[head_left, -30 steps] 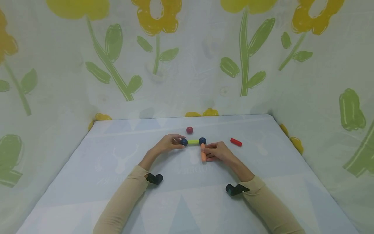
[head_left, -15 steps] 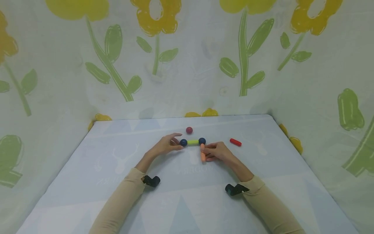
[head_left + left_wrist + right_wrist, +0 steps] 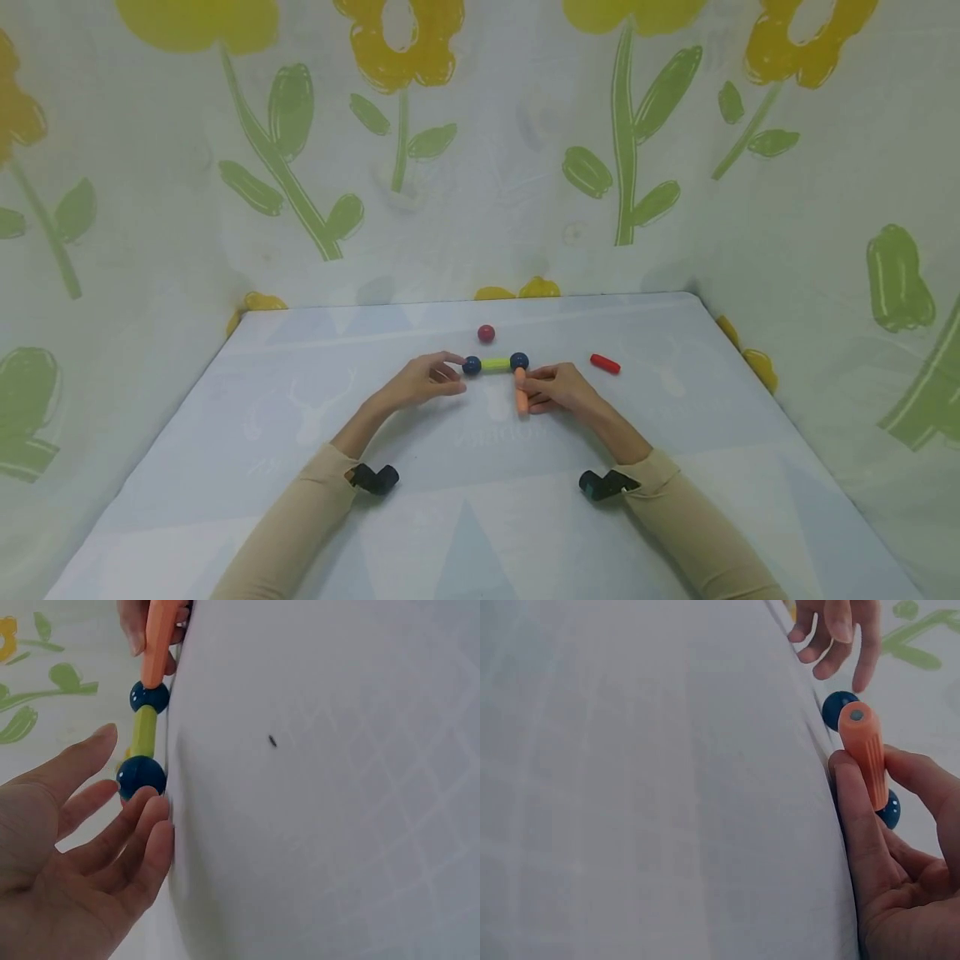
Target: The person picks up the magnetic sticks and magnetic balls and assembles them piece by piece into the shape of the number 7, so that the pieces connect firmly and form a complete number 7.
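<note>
A yellow-green rod [image 3: 495,364] lies between two dark blue balls, joined to each. My right hand [image 3: 562,387] pinches an orange rod [image 3: 866,754] between thumb and fingers; its far end meets the right blue ball [image 3: 519,361]. A small grey disc shows in the rod's near end in the right wrist view. Beside the left blue ball [image 3: 471,365] is my left hand [image 3: 90,847], its fingers loosely bent and apart, gripping nothing. The index fingertip is at the ball; whether it touches, I cannot tell.
Behind the joined pieces sits a dark red ball [image 3: 486,333]. To the right of my right hand lies a short red rod [image 3: 605,364]. The pale table [image 3: 480,517] ends at a flower-printed curtain [image 3: 480,192] behind and at both sides.
My left hand has let go of the left blue ball and drawn back slightly to the left and nearer. The right hand keeps its hold on the orange rod, nearly still.
</note>
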Motion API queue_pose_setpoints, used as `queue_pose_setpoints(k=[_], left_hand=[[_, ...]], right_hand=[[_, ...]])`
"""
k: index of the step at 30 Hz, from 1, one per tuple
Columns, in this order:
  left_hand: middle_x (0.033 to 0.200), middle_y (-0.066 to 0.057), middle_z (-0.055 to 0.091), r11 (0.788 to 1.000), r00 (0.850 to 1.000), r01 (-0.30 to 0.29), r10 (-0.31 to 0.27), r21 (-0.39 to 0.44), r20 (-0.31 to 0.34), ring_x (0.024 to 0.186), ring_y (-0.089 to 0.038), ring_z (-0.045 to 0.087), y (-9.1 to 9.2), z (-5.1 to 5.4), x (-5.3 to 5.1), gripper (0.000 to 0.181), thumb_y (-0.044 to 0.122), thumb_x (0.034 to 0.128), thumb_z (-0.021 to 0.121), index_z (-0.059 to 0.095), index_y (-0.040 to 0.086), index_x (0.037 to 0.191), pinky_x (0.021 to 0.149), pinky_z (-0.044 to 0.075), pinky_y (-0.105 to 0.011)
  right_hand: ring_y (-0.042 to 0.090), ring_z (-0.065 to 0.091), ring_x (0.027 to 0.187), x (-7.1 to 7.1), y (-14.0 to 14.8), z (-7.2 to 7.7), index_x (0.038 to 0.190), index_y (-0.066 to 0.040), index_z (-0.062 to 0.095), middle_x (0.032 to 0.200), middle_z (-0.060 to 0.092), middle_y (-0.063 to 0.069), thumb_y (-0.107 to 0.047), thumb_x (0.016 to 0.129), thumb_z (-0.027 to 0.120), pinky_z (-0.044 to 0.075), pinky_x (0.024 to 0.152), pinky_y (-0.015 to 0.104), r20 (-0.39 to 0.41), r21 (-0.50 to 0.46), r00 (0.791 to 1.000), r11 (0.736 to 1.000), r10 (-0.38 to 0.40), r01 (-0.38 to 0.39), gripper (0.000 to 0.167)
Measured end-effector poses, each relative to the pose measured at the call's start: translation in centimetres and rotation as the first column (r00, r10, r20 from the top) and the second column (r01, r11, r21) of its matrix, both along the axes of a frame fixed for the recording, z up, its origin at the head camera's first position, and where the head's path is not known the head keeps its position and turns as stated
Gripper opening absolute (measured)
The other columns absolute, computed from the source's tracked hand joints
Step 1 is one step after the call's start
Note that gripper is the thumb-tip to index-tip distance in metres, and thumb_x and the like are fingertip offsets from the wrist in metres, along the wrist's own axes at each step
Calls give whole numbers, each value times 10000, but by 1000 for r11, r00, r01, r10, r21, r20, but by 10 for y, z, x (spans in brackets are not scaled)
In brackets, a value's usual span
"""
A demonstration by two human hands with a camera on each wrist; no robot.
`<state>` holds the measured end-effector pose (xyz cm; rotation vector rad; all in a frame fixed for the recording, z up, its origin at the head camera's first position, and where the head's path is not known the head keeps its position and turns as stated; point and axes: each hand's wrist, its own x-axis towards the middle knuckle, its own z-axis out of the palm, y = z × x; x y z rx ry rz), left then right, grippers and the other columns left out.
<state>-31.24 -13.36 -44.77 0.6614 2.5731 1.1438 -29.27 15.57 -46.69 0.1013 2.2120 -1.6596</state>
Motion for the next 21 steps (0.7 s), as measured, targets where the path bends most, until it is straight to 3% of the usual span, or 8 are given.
queue_pose_setpoints(k=[8,16,21], left_hand=[[1128,-37,683,1000,1000,-23,22,18,13,1029,-182,643,11,-1,5,478,340,889,722,583,182,1319,871,559,-334],[1112,-93,680,995,996,52,-58,86,69,915,-159,662,25,-4,8,472,287,904,711,580,92,1314,769,577,-266],[1107,-109,683,992,994,76,-83,103,65,902,-158,669,33,-6,10,447,278,911,703,593,81,1297,763,579,-272]], right_hand=[[169,733,815,0,1,-1,1318,45,555,1009,740,152,-326,862,752,597,714,285,-14,-11,1000,1000,5,-5,620],[169,734,819,1,-1,0,1313,16,573,998,746,126,-345,861,750,594,721,277,-17,25,1000,1000,0,0,605],[175,733,820,2,-1,1,1300,23,583,998,744,129,-335,863,751,595,719,282,-26,6,1000,1000,5,-5,589]])
